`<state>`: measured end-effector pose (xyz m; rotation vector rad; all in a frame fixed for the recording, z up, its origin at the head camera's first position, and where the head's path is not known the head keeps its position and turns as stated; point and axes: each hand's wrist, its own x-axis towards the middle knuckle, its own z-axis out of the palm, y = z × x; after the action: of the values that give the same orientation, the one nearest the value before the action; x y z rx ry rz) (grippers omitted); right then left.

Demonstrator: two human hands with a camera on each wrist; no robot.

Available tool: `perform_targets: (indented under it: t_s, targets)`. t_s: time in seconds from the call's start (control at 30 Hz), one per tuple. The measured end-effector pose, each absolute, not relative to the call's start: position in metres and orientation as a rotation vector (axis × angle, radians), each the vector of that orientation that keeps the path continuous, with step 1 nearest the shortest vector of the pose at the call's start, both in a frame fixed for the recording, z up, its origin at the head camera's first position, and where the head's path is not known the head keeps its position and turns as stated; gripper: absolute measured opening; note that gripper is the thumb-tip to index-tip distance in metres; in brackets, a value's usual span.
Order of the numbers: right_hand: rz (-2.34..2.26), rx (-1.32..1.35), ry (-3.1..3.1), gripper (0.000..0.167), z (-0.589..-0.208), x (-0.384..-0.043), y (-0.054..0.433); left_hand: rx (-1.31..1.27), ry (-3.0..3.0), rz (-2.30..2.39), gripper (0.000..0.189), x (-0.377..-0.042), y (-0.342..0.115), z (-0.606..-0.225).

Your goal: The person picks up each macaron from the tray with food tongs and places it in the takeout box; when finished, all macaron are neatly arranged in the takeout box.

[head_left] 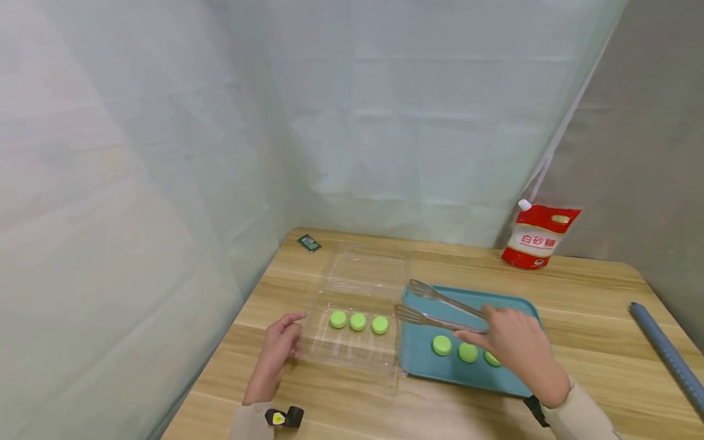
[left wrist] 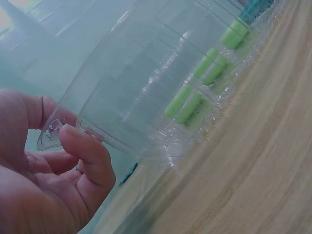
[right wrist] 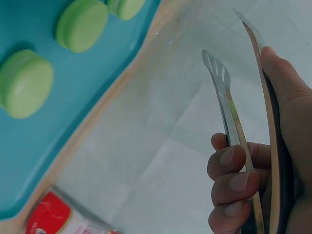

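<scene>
My left hand point(head_left: 277, 345) is at the left edge of an opened clear plastic box point(head_left: 357, 362), pinching its rim near the corner between thumb and fingers in the left wrist view. Three green macarons point(head_left: 357, 321) stand in a row inside the box. Over the blue tray point(head_left: 422, 362), my right hand point(head_left: 519, 345) grips metal tongs point(head_left: 420, 288). The tong arms are spread, with nothing between their slotted tips, which point toward the box. Green macarons point(head_left: 467, 352) lie on the tray below; the right hand partly covers one in the head view.
A red and white sugar pouch point(head_left: 532, 237) stands at the back right. A small dark card-like item point(head_left: 309, 243) lies at the back left corner. Along the right side of the wooden table point(head_left: 599, 318) is a long blue-grey bar point(head_left: 668, 354). Pale sheets hang behind.
</scene>
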<state>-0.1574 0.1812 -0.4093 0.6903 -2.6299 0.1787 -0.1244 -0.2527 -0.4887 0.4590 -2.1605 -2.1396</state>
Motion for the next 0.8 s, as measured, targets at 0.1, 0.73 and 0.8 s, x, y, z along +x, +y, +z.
perform_targets:
  t_s: [0.1, 0.73, 0.8]
  targets:
    - [0.214, 0.643, -2.682, 0.061, -0.414, -0.154, 0.185, 0.446, -2.147, -2.153, 0.046, -0.123, -0.253, -0.487]
    - [0.237, 0.516, -2.799, 0.058, -0.432, -0.136, 0.216, 0.506, -2.160, -2.142, 0.047, -0.124, -0.255, -0.489]
    - [0.222, 0.513, -2.807, 0.059, -0.433, -0.133, 0.219, 0.495, -2.161, -2.149, 0.048, -0.125, -0.255, -0.487]
